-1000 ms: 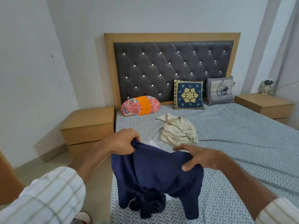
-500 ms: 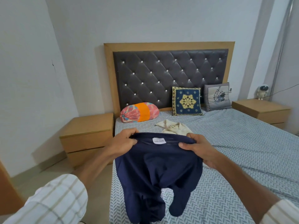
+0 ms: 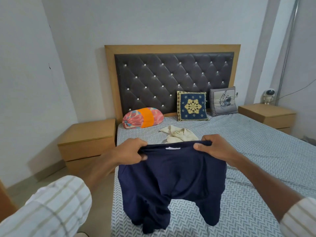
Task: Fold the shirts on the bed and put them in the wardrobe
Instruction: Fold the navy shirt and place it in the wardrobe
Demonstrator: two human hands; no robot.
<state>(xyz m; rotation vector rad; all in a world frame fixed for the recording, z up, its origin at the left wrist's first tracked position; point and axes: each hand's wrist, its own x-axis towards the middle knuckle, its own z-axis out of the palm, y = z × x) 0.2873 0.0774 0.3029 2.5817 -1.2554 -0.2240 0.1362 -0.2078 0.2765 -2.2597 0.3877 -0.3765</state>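
The soft navy-blue cotton shirt point(image 3: 171, 182) hangs above the grey herringbone-sheeted bed point(image 3: 256, 151), its top edge pinched by left hand point(image 3: 130, 153) and right hand point(image 3: 217, 149), each grip curled tight. The opening-out step seems in hand; next it likely needs laying flat near the crumpled cream shirt point(image 3: 179, 135).

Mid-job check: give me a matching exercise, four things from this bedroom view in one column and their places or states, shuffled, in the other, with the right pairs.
Things:
1. navy blue cotton shirt
2. crumpled cream shirt
3. pink-and-orange bolster pillow
4. small white astronaut figure

Places or states:
A. standing on the wooden nightstand at far right
B. lying unfolded on the grey patterned bed
C. held up at its top edge by the left hand and right hand
D. lying by the headboard's left end

Pairs: 1-C, 2-B, 3-D, 4-A
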